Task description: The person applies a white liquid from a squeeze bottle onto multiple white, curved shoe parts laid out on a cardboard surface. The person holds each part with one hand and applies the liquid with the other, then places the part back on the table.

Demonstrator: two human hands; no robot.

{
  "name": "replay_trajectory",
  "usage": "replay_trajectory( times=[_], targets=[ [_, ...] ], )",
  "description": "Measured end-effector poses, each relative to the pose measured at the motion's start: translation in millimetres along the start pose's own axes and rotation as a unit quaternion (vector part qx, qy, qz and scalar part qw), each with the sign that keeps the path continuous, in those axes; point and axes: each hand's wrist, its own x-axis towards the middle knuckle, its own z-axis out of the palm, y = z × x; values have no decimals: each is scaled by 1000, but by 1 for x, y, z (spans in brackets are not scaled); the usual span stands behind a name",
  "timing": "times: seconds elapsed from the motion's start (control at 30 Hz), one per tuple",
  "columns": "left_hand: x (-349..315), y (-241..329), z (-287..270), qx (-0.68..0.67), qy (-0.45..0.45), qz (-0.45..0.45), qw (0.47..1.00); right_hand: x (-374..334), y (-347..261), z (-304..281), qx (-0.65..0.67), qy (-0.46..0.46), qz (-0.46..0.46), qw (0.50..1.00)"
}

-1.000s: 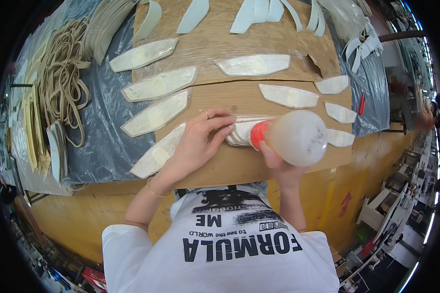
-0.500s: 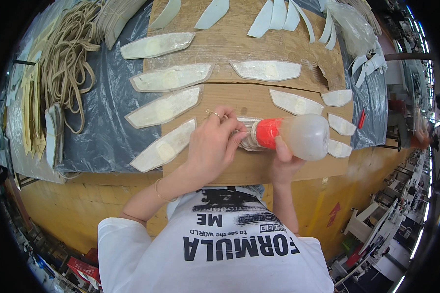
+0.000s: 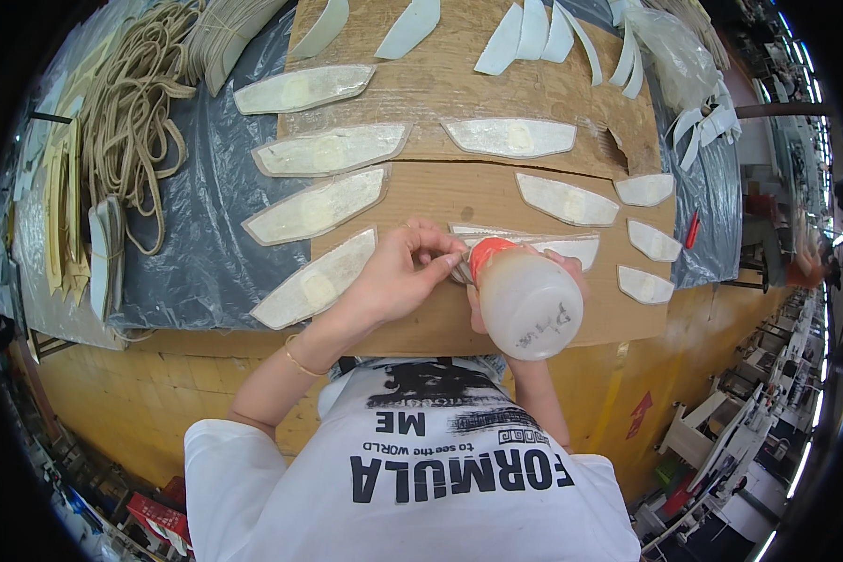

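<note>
My right hand [image 3: 571, 270] is wrapped round a cloudy plastic squeeze bottle [image 3: 532, 307] with a red band at its neck. The bottle is tilted, its base toward me and its neck pointing away, over a small stack of long white pieces with tan edges [image 3: 571, 249]. Thumb and fingers of my left hand [image 3: 405, 273] are pinched together at the left end of that stack, apparently on the edge of a piece. The bottle's tip is hidden behind the red band and the fingers. Beside my left hand lies another white piece [image 3: 315, 279] with a tan edge.
Similar white pieces [image 3: 332, 150] are spread over the cardboard [image 3: 440, 201]. Pale strips [image 3: 525, 37] lie at the far edge. Coiled beige cord [image 3: 131, 112] and bundled strips sit at the left on grey plastic sheeting [image 3: 215, 244]. A red pen [image 3: 692, 229] is at the right.
The bottle has swung from lying sideways to pointing away from me, its base coming left and nearer. My right hand turned with it, uncovering more of the stack. My left hand moved slightly nearer me.
</note>
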Motion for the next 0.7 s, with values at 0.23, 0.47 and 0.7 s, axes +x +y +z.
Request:
replay_trajectory(
  times=[0.23, 0.47, 0.7],
  targets=[
    [-3, 4, 3, 2, 20, 11, 1000, 11, -5, 5, 132, 62, 4, 989],
    [-1, 4, 7, 17, 35, 0, 999, 13, -10, -8, 28, 48, -54, 997],
    [-1, 2, 10, 1, 41, -19, 999, 3, 11, -4, 35, 3, -78, 996]
  ],
)
